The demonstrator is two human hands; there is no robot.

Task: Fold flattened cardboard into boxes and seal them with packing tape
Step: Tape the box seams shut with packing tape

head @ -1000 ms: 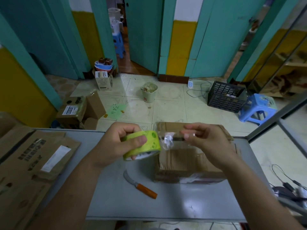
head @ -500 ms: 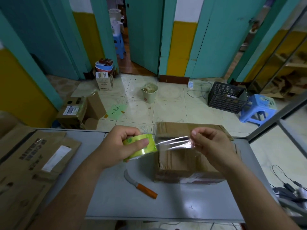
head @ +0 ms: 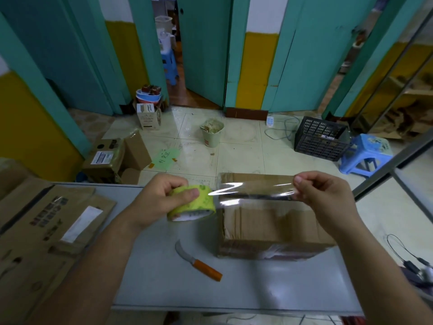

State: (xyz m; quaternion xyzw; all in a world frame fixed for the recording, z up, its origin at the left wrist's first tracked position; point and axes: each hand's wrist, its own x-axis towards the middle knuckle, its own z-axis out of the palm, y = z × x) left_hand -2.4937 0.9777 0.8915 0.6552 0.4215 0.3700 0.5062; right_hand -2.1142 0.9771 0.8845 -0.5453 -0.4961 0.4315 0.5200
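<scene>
Clear tape stretched between my two hands, over the box.

My left hand point(head: 161, 199) curls round the green tape roll point(head: 202, 202). My right hand point(head: 328, 198) pinches the free end of the strip point(head: 255, 192), held taut just above the box point(head: 269, 226) on the grey table point(head: 164, 285). The box looks folded, with tape shining along its near bottom edge. I judge the top seam is next. A knife point(head: 199, 262) lies nearby, and flat cardboard point(head: 46, 226) on my left is not yet folded.

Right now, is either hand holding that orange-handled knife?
No, the knife lies on the table, while the left hand grips the tape roll and the right hand pinches the stretched tape strip.
</scene>
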